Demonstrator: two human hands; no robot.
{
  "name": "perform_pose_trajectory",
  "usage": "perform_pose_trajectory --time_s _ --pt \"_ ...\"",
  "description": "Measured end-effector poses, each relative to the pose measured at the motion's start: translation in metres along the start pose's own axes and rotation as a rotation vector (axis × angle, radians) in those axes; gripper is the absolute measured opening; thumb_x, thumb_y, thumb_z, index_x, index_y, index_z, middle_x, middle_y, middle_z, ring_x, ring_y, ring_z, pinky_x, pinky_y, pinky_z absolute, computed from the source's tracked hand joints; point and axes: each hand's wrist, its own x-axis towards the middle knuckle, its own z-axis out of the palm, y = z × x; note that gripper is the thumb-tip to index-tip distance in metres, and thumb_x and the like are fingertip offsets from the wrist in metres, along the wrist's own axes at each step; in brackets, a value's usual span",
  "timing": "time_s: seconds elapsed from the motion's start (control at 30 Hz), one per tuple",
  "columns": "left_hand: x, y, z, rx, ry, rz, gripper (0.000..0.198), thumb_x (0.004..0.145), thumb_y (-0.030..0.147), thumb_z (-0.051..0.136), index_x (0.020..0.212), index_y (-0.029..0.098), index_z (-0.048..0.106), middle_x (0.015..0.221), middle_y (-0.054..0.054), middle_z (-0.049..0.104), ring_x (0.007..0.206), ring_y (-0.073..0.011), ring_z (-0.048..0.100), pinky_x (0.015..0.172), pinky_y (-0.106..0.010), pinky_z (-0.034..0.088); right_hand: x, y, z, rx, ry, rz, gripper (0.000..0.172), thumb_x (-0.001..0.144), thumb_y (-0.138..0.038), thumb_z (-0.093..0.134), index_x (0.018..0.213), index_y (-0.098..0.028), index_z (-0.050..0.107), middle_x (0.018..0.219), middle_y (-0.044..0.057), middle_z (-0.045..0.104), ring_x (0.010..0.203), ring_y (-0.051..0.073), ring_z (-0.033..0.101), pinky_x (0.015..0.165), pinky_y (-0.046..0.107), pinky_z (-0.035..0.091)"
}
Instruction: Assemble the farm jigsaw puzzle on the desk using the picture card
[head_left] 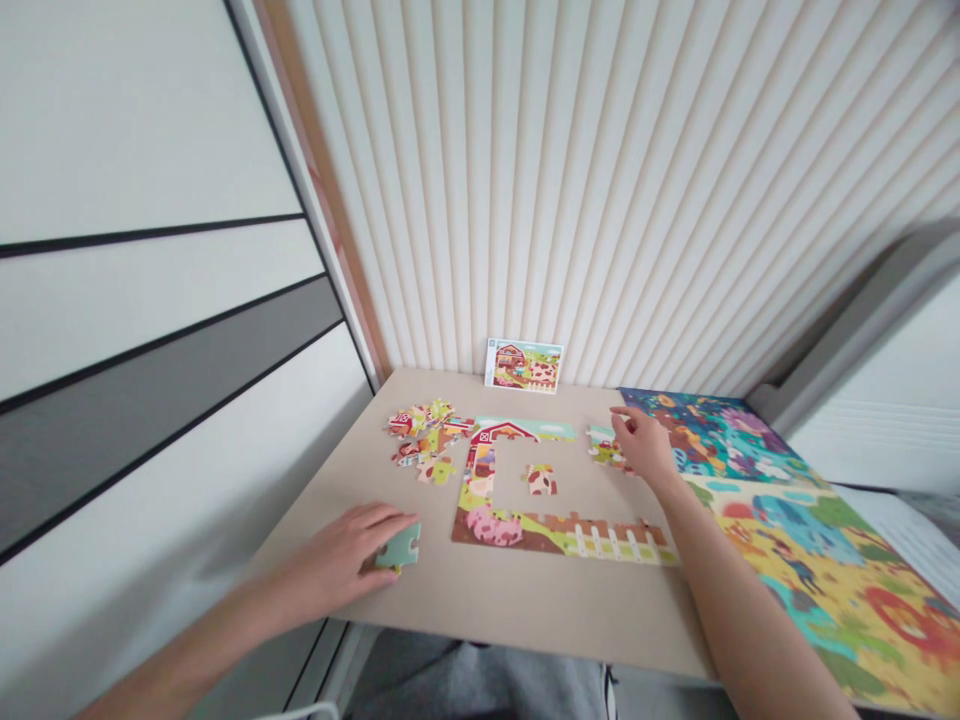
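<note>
Lap in grey trousers (465, 685) sits just below the near edge of the desk (525, 610). My left hand (337, 555) lies near that edge, fingers (379, 525) pressed together, tips against a pale teal jigsaw piece (398, 546); any pinch is hidden from here. Right hand (645, 447) reaches farther up, fingers bunched, tips on a small joined section (606, 448) at the right end of the top row. The assembled bottom strip with pig and white fence (562, 535), left column and top strip with red barn (510, 432) form 3 sides; the right side stays open, with a gap in the top row. The centre is unfilled except for 1 cow-patterned cluster (541, 480). Loose pieces (427, 438) are heaped upper left. Open desk remains below the strip and around the heap. A picture card (523, 365) stands against the ribbed wall panel (600, 200); a large printed farm-colour board (825, 570) covers the right side, overhanging the desk.
</note>
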Motion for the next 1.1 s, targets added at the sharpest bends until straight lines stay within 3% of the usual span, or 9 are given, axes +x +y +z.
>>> perform_pose_trajectory --time_s 0.1,0.17,0.27,0.4,0.57,0.77,0.9,1.0,1.1 --pt "0.01 0.004 -0.005 0.012 0.093 0.055 0.06 0.09 0.037 0.065 0.147 0.038 0.045 0.143 -0.002 0.056 0.127 -0.0243 0.056 0.11 -0.038 0.045 0.002 0.002 -0.007 0.1 0.019 0.038 0.043 0.088 -0.044 0.049 0.11 -0.016 0.073 0.061 0.002 0.064 0.06 0.018 0.061 0.06 0.027 0.041" --pt "0.03 0.016 -0.01 0.003 0.18 0.093 0.061 0.092 0.037 0.063 0.149 0.036 0.042 0.145 -0.003 0.054 0.129 -0.024 0.054 0.112 -0.039 0.043 0.001 -0.005 -0.007 0.239 -0.046 0.037 0.047 0.088 -0.048 0.051 0.112 -0.013 0.071 0.061 0.002 0.063 0.056 0.017 0.058 0.056 0.026 0.041" --pt "0.08 0.048 -0.015 -0.047 0.299 0.174 0.064 0.091 0.038 0.064 0.15 0.031 0.04 0.144 -0.006 0.055 0.131 -0.025 0.052 0.113 -0.041 0.041 -0.009 -0.029 -0.003 0.441 -0.269 -0.053 0.053 0.089 -0.056 0.053 0.112 -0.012 0.07 0.063 0.001 0.062 0.055 0.016 0.056 0.053 0.024 0.042" --pt "0.162 0.094 -0.01 -0.087 0.377 0.268 0.066 0.089 0.036 0.067 0.149 0.025 0.04 0.138 -0.01 0.058 0.128 -0.0265 0.053 0.111 -0.042 0.043 -0.03 -0.065 0.007 0.473 -0.499 -0.198 0.052 0.094 -0.06 0.046 0.091 -0.016 0.072 0.074 0.005 0.068 0.065 0.016 0.059 0.063 0.026 0.047" --pt "0.233 0.121 0.009 -0.068 0.416 0.353 0.065 0.09 0.03 0.065 0.149 0.022 0.038 0.137 -0.011 0.058 0.126 -0.027 0.053 0.109 -0.043 0.044 -0.035 -0.067 0.022 0.408 -0.455 -0.199 0.051 0.095 -0.059 0.043 0.073 -0.018 0.064 0.063 0.001 0.061 0.06 0.015 0.054 0.059 0.023 0.042" --pt "0.257 0.105 0.041 -0.024 0.407 0.33 0.061 0.095 0.031 0.055 0.151 0.019 0.034 0.15 -0.014 0.046 0.139 -0.0269 0.043 0.115 -0.045 0.036 -0.01 -0.021 0.029 0.268 -0.31 -0.048 0.044 0.093 -0.051 0.046 0.076 -0.017 0.068 0.059 0.001 0.061 0.055 0.015 0.053 0.053 0.023 0.04" --pt "0.26 0.091 0.057 0.032 0.274 0.395 0.049 0.101 0.033 0.042 0.149 0.022 0.04 0.152 -0.011 0.046 0.141 -0.0239 0.041 0.118 -0.045 0.031 0.001 0.007 0.022 0.191 -0.21 0.054 0.04 0.091 -0.046 0.049 0.104 -0.014 0.07 0.069 0.004 0.068 0.059 0.017 0.06 0.054 0.024 0.042" --pt "0.262 0.086 0.062 0.076 0.187 0.411 0.047 0.104 0.038 0.035 0.149 0.026 0.041 0.157 -0.007 0.04 0.146 -0.0243 0.034 0.119 -0.049 0.025 0.004 0.016 0.02 0.139 -0.187 0.098 0.044 0.09 -0.04 0.052 0.12 -0.012 0.067 0.075 0.006 0.072 0.06 0.018 0.064 0.055 0.025 0.044" --pt "0.264 0.085 0.062 0.103 0.171 0.405 0.046 0.104 0.041 0.033 0.148 0.028 0.043 0.158 -0.007 0.039 0.147 -0.0236 0.033 0.12 -0.049 0.022 0.004 0.015 0.023 0.11 -0.201 0.101 0.042 0.09 -0.037 0.055 0.123 -0.013 0.067 0.082 0.007 0.075 0.069 0.019 0.069 0.06 0.025 0.048"
